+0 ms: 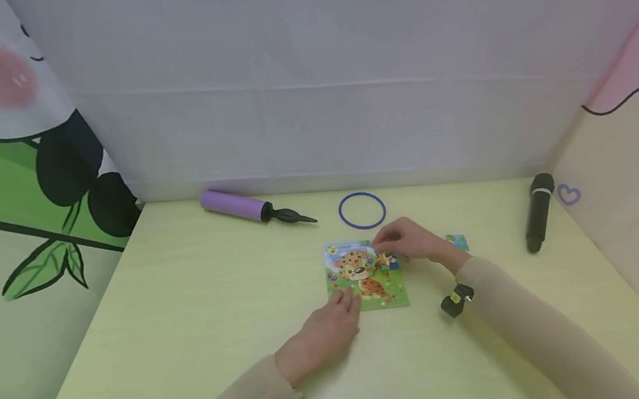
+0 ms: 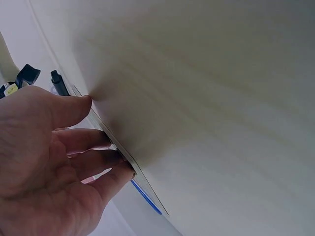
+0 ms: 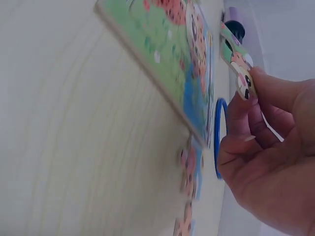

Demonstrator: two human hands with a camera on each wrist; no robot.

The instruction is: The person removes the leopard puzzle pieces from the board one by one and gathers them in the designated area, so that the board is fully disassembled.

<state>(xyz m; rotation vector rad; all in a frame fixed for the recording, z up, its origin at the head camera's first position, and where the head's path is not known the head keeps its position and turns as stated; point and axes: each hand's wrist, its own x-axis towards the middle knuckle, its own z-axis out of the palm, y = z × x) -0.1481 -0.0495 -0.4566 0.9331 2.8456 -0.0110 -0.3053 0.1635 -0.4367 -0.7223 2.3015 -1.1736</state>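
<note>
A jigsaw puzzle board with a spotted leopard cub on green grass lies on the table. My left hand rests at its lower left corner, the fingers laid over the front edge. In the left wrist view, the fingertips touch the thin board, with the thumb beside its edge. Above the board's upper right part, my right hand pinches a puzzle piece between thumb and fingers. Part of an animal's face shows on that piece. Loose puzzle pieces lie beyond the board's right side, partly hidden by the right hand in the head view.
Behind the board lies a blue ring, with a purple hand pump to its left. A black microphone lies at the table's right side. A pale cloth wall rises at the back edge.
</note>
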